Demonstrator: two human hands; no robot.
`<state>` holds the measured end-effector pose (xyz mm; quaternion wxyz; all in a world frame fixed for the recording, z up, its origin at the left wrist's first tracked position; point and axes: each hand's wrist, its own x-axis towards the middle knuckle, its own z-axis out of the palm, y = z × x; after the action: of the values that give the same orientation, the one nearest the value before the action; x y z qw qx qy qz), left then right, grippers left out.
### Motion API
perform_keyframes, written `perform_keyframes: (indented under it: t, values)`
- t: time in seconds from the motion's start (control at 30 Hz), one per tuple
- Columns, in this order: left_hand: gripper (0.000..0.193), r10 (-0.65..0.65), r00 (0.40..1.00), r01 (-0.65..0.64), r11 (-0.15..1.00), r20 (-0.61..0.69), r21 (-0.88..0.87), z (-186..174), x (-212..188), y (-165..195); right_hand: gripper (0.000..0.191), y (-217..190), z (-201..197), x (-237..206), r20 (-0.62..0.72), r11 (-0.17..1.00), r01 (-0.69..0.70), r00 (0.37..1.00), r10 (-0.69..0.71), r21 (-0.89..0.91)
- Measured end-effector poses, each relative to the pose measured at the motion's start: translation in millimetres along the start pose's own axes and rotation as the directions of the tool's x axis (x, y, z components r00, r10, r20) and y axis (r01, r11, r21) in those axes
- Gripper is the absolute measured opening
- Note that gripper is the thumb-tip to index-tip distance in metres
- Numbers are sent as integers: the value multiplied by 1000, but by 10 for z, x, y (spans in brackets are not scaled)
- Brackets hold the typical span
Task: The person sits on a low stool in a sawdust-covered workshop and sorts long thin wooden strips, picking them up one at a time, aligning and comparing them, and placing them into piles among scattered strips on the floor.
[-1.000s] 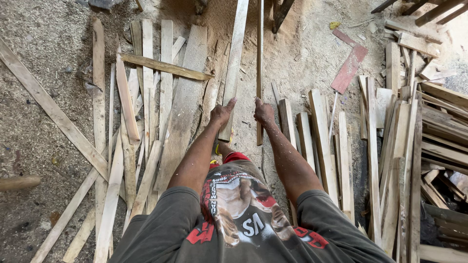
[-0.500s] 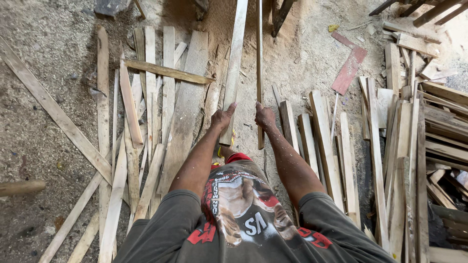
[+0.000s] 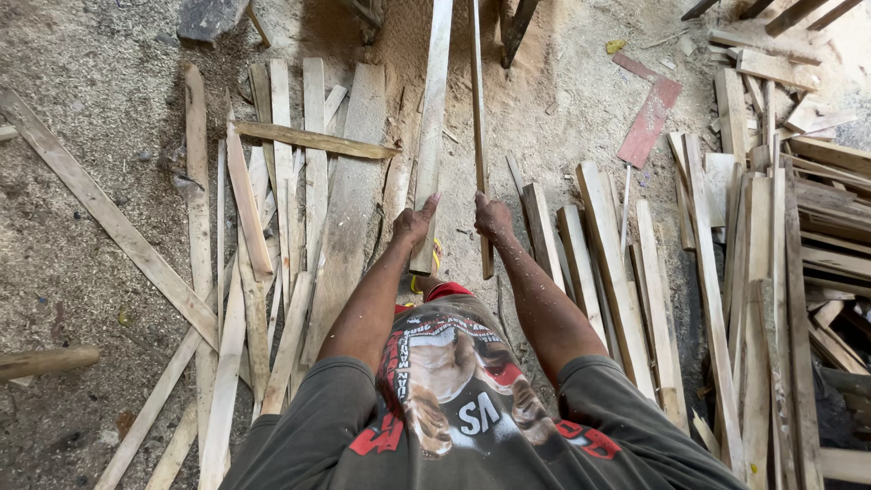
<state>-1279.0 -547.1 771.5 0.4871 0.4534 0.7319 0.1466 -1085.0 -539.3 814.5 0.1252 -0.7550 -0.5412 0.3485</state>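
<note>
**A:** Left hand: closed or spread?

**B:** Closed. Wraps around the edge of a pale plank near its close end, thumb pointing up along the wood. Right hand: likewise curled, pinching a thin strip between fingers and palm.

**A:** Position of the two pieces?

**B:** Side by side and apart, just ahead of the torso, running away toward the top edge of the view. Far ends hidden beyond the frame. Short tails poking back past each fist.

**A:** Reason for gripping so close to the near end?

**B:** Probably for steering: leaves nearly the whole length free out front and keeps the two lengths parallel without touching.

**A:** Surroundings?

**B:** Loose slats fanned lengthwise over the sawdust-covered ground on the left. Denser stack of offcuts on the right, roughly sorted by direction, apparently dropped where easiest to reach.

**A:** Packages, labels, signs?

**B:** None visible on the wood. Only coloured marks: a red-painted board piece lying slanted at upper right, a small yellow scrap above it, and a printed picture with lettering on the dark shirt at the bottom centre.
</note>
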Motion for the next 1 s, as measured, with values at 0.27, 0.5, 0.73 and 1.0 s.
perform_keyframes:
  t: [0.27, 0.5, 0.73, 1.0]
  values:
    - [116, 4, 1000, -4, 999, 6, 45, 82, -76, -106, 75, 89, 33, -159, 0, 997, -1, 1000, 1, 73]
    - [116, -42, 999, 42, 998, -8, 51, 133, -150, -221, 61, 215, 99, -235, 9, 968, 200, 980, -201, -148]
    - [116, -35, 999, 35, 999, 1, 18, 161, -287, -372, 74, 298, 154, -417, 8, 994, -23, 1000, 23, 102]
    - [116, -6, 1000, 6, 1000, -11, 19, 132, -455, -494, 78, 297, 183, -657, 18, 992, -14, 1000, 11, 124]
